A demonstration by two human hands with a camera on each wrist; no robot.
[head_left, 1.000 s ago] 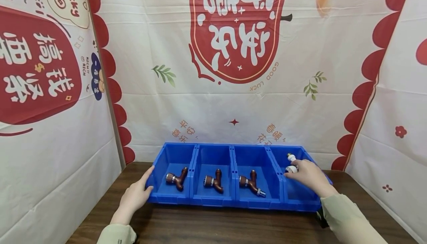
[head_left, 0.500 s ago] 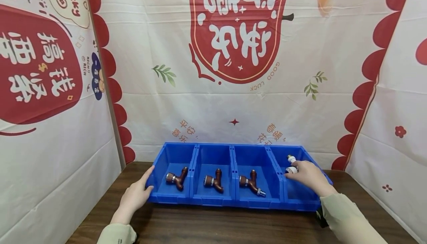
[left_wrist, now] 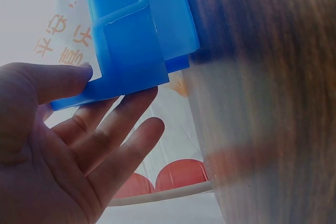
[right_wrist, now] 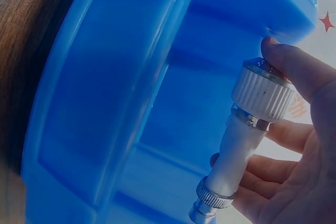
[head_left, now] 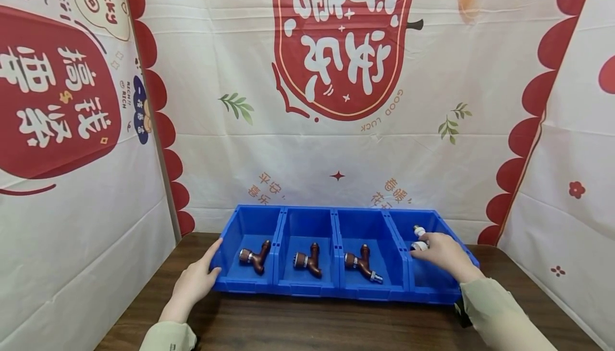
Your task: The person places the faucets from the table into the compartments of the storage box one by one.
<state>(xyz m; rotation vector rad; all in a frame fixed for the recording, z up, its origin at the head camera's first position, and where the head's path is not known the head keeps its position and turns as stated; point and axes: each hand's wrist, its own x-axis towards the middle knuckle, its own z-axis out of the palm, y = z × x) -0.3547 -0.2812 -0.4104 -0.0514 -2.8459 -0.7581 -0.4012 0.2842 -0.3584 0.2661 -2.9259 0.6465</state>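
A blue storage bin (head_left: 307,290) with several side-by-side compartments stands on the table. My left hand (head_left: 193,282) holds its left end; in the left wrist view, the thumb (left_wrist: 68,81) lies on one side of the blue edge and the fingertips go behind it. Inside the rightmost compartment, my right hand (head_left: 446,255) grips a white faucet (right_wrist: 239,145) with a ribbed white knob and metal collars. The right thumb presses the knob's end, while the other fingers pass behind the body. Brown faucets lie in the other compartments: left (head_left: 256,256), second (head_left: 309,260) and third (head_left: 363,263).
The wooden table (head_left: 288,324) extends in front of the bin. A printed cloth (head_left: 307,153) hangs close behind it, with more cloth at both sides. A small dark object (head_left: 462,313) shows beneath the right sleeve.
The white faucet tilts and shifts very slightly in my right hand. My left hand keeps its place on the bin, and the brown faucets stay where they were.
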